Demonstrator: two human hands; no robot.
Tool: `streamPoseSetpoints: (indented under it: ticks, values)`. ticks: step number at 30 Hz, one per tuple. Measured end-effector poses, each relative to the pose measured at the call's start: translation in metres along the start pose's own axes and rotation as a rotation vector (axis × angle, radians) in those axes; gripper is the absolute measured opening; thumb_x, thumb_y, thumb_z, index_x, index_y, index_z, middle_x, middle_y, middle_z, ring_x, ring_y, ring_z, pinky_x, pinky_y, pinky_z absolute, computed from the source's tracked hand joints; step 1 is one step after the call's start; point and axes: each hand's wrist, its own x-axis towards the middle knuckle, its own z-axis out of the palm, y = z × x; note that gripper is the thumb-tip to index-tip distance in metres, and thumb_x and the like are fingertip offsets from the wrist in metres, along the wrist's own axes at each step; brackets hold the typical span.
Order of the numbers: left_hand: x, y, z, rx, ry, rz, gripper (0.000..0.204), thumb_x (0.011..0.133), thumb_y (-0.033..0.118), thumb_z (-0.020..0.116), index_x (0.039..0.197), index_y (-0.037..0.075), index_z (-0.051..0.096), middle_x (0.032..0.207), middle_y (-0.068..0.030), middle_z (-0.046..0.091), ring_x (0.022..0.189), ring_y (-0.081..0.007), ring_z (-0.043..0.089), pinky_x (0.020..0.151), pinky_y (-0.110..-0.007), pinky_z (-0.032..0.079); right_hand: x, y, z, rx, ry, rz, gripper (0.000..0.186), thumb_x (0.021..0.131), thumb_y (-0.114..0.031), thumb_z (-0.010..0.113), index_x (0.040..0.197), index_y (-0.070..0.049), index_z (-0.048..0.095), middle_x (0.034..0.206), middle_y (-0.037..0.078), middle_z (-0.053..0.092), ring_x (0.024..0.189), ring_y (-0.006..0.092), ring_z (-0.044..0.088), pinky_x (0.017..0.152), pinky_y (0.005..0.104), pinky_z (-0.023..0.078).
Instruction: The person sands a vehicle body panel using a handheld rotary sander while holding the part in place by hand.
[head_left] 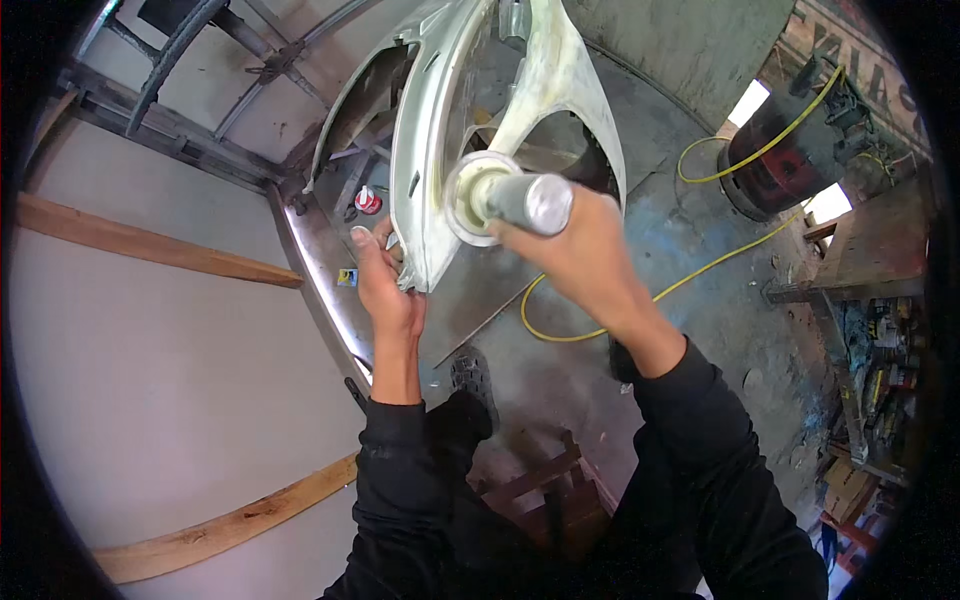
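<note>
My right hand [575, 255] grips a silver cylinder [540, 205] with a wider round, pale-cream-centred piece [472, 195] behind it; its exact kind is unclear. It is in front of a pale white, curved vehicle body panel [432, 245], which has large openings and patchy coating. My left hand [385, 280] grips the panel's lower left end, thumb raised and fingers partly hidden behind the edge.
A red-and-white can [368, 200] and yellow packet [347, 277] lie below on the concrete floor [700, 380]. At right are a dark red compressor tank [762, 155], yellow hose [565, 336] and cluttered shelving [880, 390]. A white wall with wooden battens [160, 240] is at left.
</note>
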Motion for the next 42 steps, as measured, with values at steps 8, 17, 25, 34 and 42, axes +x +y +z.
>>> streamPoseSetpoints:
  ticks: [8,17,25,34,42]
  values:
    - [-0.002,-0.002,0.005,0.071,0.072,-0.007,0.078,0.111,0.058,0.034,0.140,-0.011,0.052,0.134,-0.0211,0.066,0.122,-0.0262,0.066,0.107,-0.038,0.050,0.008,0.003,-0.008,-0.075,-0.026,0.035,0.042,0.077,-0.034,0.086,0.100,-0.001,0.075,0.089,0.023,0.074,0.088,0.0409,0.072,0.075,0.0444,0.057]
    - [0.000,0.002,-0.007,0.188,0.063,0.019,0.078,0.112,0.056,0.032,0.141,-0.013,0.053,0.134,-0.0215,0.067,0.121,-0.0261,0.066,0.106,-0.037,0.050,0.000,0.006,0.001,-0.131,-0.002,-0.024,0.042,0.077,-0.034,0.085,0.096,0.001,0.074,0.086,0.023,0.073,0.084,0.0416,0.072,0.073,0.0460,0.057]
    - [0.004,-0.007,-0.008,0.217,0.097,0.020,0.075,0.110,0.056,0.041,0.136,-0.012,0.059,0.116,-0.0157,0.071,0.100,-0.0183,0.066,0.088,-0.031,0.050,0.006,-0.003,-0.004,-0.099,0.003,-0.013,0.041,0.078,-0.035,0.085,0.099,-0.001,0.076,0.086,0.024,0.073,0.086,0.0418,0.072,0.074,0.0456,0.057]
    - [0.002,0.001,-0.008,0.256,0.064,0.059,0.074,0.109,0.056,0.046,0.133,-0.012,0.062,0.113,-0.0159,0.072,0.098,-0.0192,0.068,0.088,-0.032,0.052,0.005,0.002,-0.004,-0.043,0.008,0.004,0.042,0.078,-0.033,0.086,0.101,0.000,0.075,0.088,0.024,0.073,0.085,0.0400,0.073,0.074,0.0440,0.058]
    - [0.003,-0.002,-0.008,0.316,0.054,0.041,0.073,0.110,0.055,0.042,0.135,-0.013,0.059,0.126,-0.0204,0.070,0.113,-0.0251,0.068,0.100,-0.037,0.053,0.003,0.002,-0.006,-0.132,-0.002,-0.028,0.043,0.078,-0.034,0.086,0.098,0.002,0.073,0.087,0.024,0.073,0.085,0.0408,0.073,0.074,0.0447,0.058]
